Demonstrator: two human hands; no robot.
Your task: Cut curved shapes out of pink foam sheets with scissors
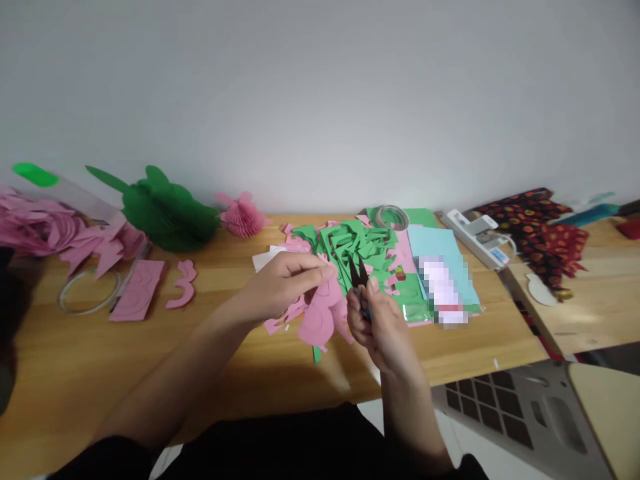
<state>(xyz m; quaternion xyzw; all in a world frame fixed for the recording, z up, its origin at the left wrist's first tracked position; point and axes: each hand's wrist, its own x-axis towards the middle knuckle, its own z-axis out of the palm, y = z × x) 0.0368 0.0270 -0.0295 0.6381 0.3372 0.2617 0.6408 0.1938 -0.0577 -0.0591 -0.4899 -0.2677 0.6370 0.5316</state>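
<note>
My left hand (287, 283) pinches a pink paper piece (323, 313) above the wooden table (225, 360), with its fingers closed on the piece's top edge. My right hand (375, 320) grips small black scissors (359, 273), blades pointing up beside the pink piece. Just behind both hands lies a heap of green paper scraps (357, 243) mixed with pink offcuts.
A green honeycomb paper shape (163, 210) and a pink one (243, 215) stand at the back. Pink cutouts (140, 290), a tape ring (90, 293) and a pink pile (40, 227) lie left. Light blue sheets (435, 243), a tape roll (391, 215), a white device (475, 233) and patterned fabric (540, 233) lie right.
</note>
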